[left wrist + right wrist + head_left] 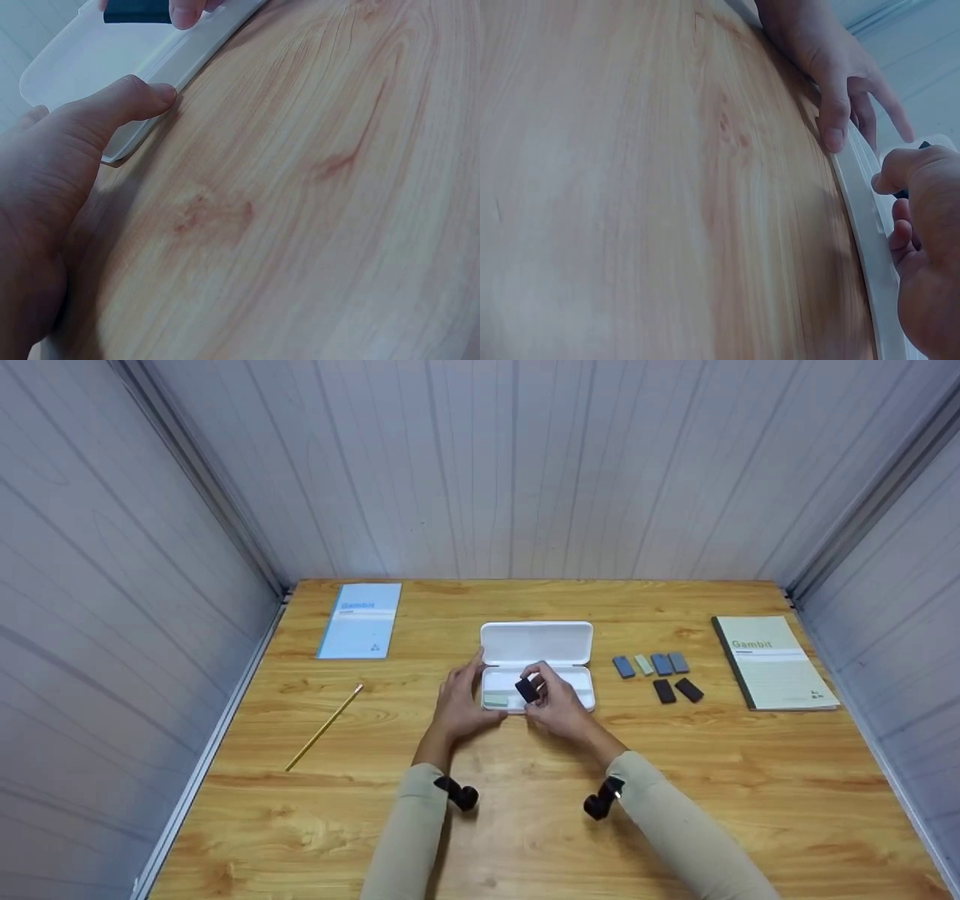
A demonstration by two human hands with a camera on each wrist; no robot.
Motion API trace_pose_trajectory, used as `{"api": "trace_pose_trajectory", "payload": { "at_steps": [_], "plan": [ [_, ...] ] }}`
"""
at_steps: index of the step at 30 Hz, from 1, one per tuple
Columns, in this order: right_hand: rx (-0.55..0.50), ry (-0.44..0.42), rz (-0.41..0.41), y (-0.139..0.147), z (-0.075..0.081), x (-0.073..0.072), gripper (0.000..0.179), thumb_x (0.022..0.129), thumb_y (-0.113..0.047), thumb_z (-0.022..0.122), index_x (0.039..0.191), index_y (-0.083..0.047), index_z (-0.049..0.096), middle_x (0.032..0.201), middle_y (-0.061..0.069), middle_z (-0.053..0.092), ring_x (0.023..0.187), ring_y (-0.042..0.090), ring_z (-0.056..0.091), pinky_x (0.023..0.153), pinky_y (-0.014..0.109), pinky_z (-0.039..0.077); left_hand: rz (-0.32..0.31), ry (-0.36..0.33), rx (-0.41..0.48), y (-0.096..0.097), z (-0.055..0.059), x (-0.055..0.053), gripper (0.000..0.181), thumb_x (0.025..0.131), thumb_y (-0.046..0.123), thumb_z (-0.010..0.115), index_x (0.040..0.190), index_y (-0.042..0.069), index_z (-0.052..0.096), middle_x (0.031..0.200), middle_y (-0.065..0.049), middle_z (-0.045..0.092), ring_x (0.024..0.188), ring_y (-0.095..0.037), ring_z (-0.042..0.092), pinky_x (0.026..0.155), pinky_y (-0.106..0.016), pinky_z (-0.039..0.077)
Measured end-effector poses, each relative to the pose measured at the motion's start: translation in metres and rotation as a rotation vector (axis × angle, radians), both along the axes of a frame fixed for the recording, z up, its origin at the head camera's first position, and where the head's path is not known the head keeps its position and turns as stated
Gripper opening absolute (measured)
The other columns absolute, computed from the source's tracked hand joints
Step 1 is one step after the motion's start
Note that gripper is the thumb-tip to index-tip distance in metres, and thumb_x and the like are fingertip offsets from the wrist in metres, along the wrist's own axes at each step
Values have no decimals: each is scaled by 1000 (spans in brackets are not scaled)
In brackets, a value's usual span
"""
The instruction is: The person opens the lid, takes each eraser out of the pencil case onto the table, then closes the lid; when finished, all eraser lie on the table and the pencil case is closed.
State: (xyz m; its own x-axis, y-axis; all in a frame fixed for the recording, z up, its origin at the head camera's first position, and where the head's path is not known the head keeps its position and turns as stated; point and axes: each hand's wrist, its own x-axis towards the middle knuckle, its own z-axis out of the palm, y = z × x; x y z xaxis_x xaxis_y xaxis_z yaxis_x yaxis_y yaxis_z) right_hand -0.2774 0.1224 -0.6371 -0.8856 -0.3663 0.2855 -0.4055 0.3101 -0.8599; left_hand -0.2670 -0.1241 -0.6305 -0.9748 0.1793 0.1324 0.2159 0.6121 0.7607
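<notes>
An open white pencil case [536, 643] lies on the table with its lid tipped back. My left hand [459, 701] holds its left end, thumb [139, 101] at the front edge and fingers along the left side. A pale green eraser [495, 700] sits in the left part of the case. My right hand [559, 705] pinches a black eraser [527, 690] between thumb and fingers, tilted over the middle of the case. In the right wrist view, the fingers mostly hide this eraser.
Right of the case lie several blue and grey erasers [623, 667], a green one [644, 664] and two black ones [664, 691]. Beyond them is a cream notebook [780, 664]. A blue notebook [361, 622] and a yellow pencil [324, 727] lie at left.
</notes>
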Motion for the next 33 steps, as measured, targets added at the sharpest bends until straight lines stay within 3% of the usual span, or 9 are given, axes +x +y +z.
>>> {"api": "trace_pose_trajectory", "payload": {
  "at_steps": [3, 10, 25, 33],
  "plan": [
    [-4, -32, -7, -1, 21, 11, 49, 84, 4, 78, 130, -7, 62, 97, 10, 70, 77, 9, 61, 70, 21, 52, -3, 6, -3, 0, 1, 1, 131, 73, 35, 101, 180, 17, 29, 162, -12, 67, 156, -42, 49, 126, -63, 37],
    [80, -110, -42, -2, 38, 20, 52, 87, 1, 88, 135, 1, 69, 101, 11, 63, 75, 3, 52, 70, 17, 43, 0, -2, -14, 1, 1, 2, 129, 74, 37, 101, 180, 18, 29, 162, -11, 67, 157, -40, 49, 126, -62, 37],
    [88, -101, -44, 13, 45, 24, 53, 90, -2, 91, 138, 2, 71, 101, 16, 67, 75, 3, 53, 69, 16, 43, 12, -32, -6, 2, 1, 0, 129, 75, 37, 101, 181, 20, 28, 163, -9, 67, 159, -39, 47, 130, -62, 35],
    [135, -117, -95, 29, 49, 24, 55, 91, -5, 91, 142, 1, 72, 104, 15, 69, 73, 1, 52, 67, 17, 41, 3, -32, 12, 1, 0, -1, 129, 75, 37, 101, 180, 20, 29, 162, -11, 67, 159, -40, 47, 130, -64, 33]
  ]
}}
